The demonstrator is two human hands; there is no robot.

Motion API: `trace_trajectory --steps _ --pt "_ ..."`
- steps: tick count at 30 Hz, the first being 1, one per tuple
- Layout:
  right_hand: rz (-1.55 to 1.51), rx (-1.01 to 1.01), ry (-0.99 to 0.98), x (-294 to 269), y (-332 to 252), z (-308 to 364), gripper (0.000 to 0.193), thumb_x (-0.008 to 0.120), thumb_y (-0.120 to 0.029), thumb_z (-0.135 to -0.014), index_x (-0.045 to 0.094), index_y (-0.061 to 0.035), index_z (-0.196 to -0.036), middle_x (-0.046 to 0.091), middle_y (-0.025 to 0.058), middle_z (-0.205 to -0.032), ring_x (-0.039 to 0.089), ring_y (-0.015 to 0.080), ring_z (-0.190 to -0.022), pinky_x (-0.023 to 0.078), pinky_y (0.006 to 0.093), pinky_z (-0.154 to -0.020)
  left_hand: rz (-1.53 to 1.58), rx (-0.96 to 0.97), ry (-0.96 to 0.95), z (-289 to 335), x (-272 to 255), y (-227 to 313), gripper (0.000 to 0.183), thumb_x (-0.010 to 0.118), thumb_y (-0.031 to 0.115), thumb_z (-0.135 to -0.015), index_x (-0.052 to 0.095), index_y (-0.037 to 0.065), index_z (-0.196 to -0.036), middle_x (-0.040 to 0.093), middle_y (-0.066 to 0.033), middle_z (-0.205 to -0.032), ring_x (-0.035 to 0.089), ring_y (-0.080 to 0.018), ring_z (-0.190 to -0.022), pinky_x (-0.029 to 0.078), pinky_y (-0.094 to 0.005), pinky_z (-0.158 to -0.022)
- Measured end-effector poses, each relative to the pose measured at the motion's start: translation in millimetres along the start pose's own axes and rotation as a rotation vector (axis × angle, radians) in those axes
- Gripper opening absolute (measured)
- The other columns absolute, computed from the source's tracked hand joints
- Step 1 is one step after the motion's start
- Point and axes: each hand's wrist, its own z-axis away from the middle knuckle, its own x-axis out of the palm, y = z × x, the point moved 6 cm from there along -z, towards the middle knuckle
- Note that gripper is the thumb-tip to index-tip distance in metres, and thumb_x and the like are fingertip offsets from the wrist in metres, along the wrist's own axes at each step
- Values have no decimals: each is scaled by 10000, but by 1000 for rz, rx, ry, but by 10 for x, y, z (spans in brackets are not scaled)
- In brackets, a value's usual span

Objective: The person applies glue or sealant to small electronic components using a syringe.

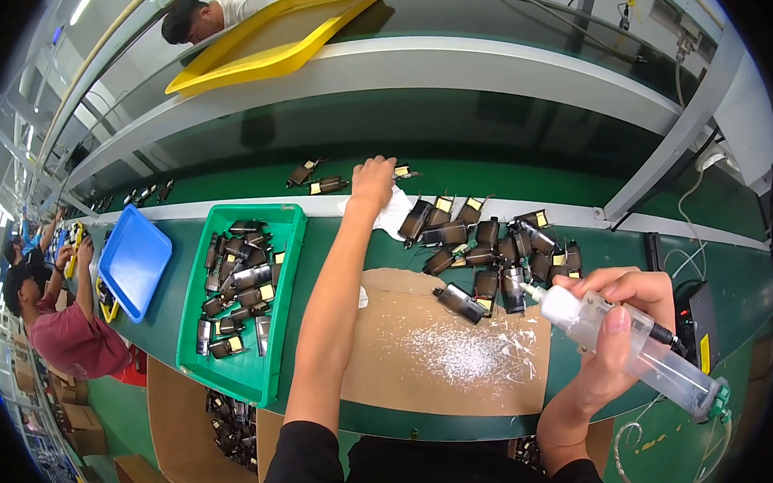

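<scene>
My left hand [373, 179] reaches over the metal rail onto the green belt. Its fingers curl over a dark boxy part [403, 170] with a yellow label, mostly hidden by the hand. A white cloth or paper [392, 213] lies just under that wrist. In my right hand [622, 321] is a clear dispensing syringe [668, 368] with a white front and a green end cap. Its thin nozzle points left, beside a pile of dark translucent boxy parts [481, 252] with wires. A single such part [460, 303] rests on the cardboard sheet [393, 364], which is spattered with white material.
A green tray [284, 334] of similar parts stands left of my forearm, with a blue tray [136, 263] beyond. More parts [327, 185] sit on the belt. A yellow tray [281, 62] is on the upper shelf. At right is a black box [697, 326]; a co-worker [77, 336] works at far left.
</scene>
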Motion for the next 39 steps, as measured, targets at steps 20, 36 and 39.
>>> trace_trajectory --steps 20,36,39 --pt "24 -14 -79 111 141 23 172 600 -47 -795 476 23 -892 599 173 -823 632 205 -790 539 332 -751 2127 479 -701 1319 -1050 1584 747 512 464 -916 235 -5 -1427 538 -116 -1099 551 -192 -957 469 -338 -753" --pt "139 -61 -254 285 194 67 197 642 0 -739 505 29 -878 613 129 -795 676 220 -784 548 317 -722 1928 671 -654 1423 -1162 1579 785 693 477 -789 475 -87 -1289 599 -106 -1105 553 -136 -902 449 -286 -821" --pt "99 -31 -236 297 228 79 197 650 8 -731 513 29 -871 620 126 -793 677 220 -786 548 314 -728 1934 670 -651 1432 -1170 1565 774 709 444 -787 466 -87 -1295 573 -127 -1210 558 -146 -973 448 -295 -862"
